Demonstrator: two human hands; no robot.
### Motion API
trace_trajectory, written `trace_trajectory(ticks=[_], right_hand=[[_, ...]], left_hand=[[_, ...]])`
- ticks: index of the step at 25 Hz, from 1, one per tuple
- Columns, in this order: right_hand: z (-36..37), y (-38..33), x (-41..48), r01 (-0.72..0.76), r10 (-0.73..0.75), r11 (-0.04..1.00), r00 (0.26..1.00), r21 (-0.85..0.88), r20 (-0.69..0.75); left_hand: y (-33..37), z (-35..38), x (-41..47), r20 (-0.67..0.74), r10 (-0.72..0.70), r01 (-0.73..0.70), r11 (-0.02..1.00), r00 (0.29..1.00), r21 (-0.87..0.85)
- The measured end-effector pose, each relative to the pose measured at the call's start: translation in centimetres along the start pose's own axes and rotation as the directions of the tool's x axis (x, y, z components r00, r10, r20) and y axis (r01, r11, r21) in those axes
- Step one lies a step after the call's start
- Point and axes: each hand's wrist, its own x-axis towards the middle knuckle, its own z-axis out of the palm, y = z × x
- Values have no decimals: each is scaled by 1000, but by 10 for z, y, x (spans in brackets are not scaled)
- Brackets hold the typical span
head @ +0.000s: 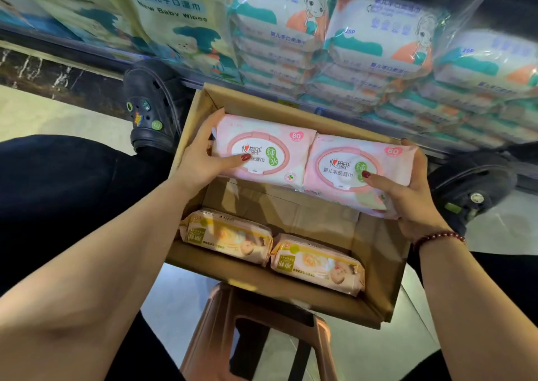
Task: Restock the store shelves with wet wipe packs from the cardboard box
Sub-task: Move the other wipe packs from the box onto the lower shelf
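Left hand (201, 159) and right hand (407, 197) each grip an outer end of two pink wet wipe packs (262, 136) held side by side above the cardboard box (381, 252); squeezed only end-on, the pair may buckle at the middle seam and drop.

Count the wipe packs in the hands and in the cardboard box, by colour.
Pink packs, gripped between the left hand and the right hand: 2
Yellow packs, lying in the cardboard box: 2
Total: 4 in view; I cannot tell whether more are hidden under the pink ones.
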Motion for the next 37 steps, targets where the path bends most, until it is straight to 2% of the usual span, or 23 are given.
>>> trace_trajectory(ticks=[3, 5, 9, 15, 18, 21, 27, 31, 37], right_hand=[[-2, 0, 3, -43, 43, 999, 999, -16, -14], [-2, 1, 5, -89, 88, 996, 996, -14, -31], [-1, 0, 8, -103, 103, 995, 994, -14, -49], [-5, 3, 12, -125, 124, 992, 992, -25, -25], [-5, 2, 10, -91, 92, 995, 996, -45, 17], [0, 6, 10, -10, 8, 999, 1000, -52, -25], [7, -2, -16, 30, -29, 999, 997, 24, -77], [9, -29, -50, 66, -63, 994, 998, 92, -29], [18, -119, -115, 266, -271, 936, 962, 233, -7]], left_hand=[[-2, 2, -5, -94, 72, -80, 994, 993, -81], [-1, 2, -2, -124, 26, -39, 994, 992, -104], [-5, 2, 1, 1, -42, 41, 993, 999, -112], [2, 4, 12, 52, -139, 146, 978, 989, -149], [7, 3, 17, 80, -148, 154, 985, 986, -78], [9, 4, 17, 89, -177, 184, 980, 980, -75], [24, 5, -11, -42, -200, 185, 956, 979, -226], [53, -21, -41, -65, -134, 113, 960, 989, -256], [151, -81, -98, -55, 104, -116, 939, 993, -323]])
